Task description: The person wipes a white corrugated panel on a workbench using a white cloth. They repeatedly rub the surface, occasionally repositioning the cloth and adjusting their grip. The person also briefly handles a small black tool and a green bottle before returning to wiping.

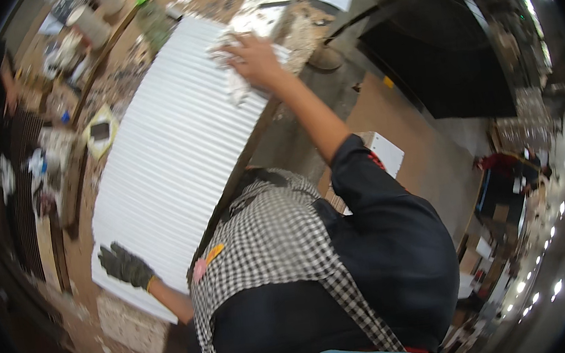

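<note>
Head view: I'm viewing one long, white, ridged panel [163, 154], lying on a spattered table [123, 66]. Right hand [255, 61]: clutching a crumpled cloth [238, 90] at the far end; wiping seems under way, next calling for even pressure along the ridges. Left hand [126, 265], dark-gloved: resting near-end, fingers spread, gripping nothing.

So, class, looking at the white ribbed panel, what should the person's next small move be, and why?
Probably slide the white cloth along the ribbed panel toward the gloved left hand: the right hand has it at the panel's far end, while the left rests on the near end.
</note>
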A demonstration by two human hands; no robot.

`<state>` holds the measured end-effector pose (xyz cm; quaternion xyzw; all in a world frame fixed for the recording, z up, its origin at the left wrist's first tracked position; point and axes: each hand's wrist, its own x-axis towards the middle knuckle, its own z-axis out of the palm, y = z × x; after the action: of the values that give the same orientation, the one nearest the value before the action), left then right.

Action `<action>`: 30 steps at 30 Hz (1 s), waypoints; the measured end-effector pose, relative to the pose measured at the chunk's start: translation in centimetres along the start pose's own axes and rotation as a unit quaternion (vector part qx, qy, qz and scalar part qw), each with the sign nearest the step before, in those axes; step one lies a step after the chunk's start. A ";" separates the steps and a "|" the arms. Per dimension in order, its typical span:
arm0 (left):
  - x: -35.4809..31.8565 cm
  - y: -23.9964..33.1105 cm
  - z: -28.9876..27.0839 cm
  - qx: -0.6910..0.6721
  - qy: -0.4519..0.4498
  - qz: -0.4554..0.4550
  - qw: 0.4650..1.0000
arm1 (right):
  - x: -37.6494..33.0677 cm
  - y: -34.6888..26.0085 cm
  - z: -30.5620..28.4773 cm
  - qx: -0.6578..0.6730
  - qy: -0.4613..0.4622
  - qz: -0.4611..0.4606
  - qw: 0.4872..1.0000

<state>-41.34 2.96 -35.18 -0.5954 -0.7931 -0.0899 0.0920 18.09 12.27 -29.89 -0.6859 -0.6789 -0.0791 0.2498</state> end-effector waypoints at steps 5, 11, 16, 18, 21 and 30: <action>-0.8 1.6 -1.7 -0.023 -0.054 -0.092 0.994 | -7.9 1.8 -8.8 0.005 -0.113 0.143 0.983; -1.3 0.4 -0.5 -0.033 -0.065 -0.091 0.993 | -8.7 6.0 -14.6 0.084 -0.164 0.253 0.950; -0.7 0.8 -0.4 0.011 -0.052 -0.085 0.995 | -1.6 -0.4 -8.7 0.119 -0.059 0.146 0.980; -0.7 1.4 -0.5 -0.002 -0.035 -0.090 0.995 | -2.9 -2.1 -1.4 -0.112 -0.163 0.074 0.977; -1.2 1.7 -1.1 -0.037 -0.036 -0.112 0.992 | 1.6 -3.7 3.7 -0.102 -0.107 0.027 0.989; -0.3 1.1 -1.3 -0.047 -0.044 -0.077 0.995 | 20.9 -8.2 14.2 -0.039 -0.321 -0.072 0.944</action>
<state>-40.20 2.68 -33.99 -0.5400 -0.8345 -0.1077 0.0219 8.23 36.90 -30.90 -0.6331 -0.7673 0.1008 -0.0146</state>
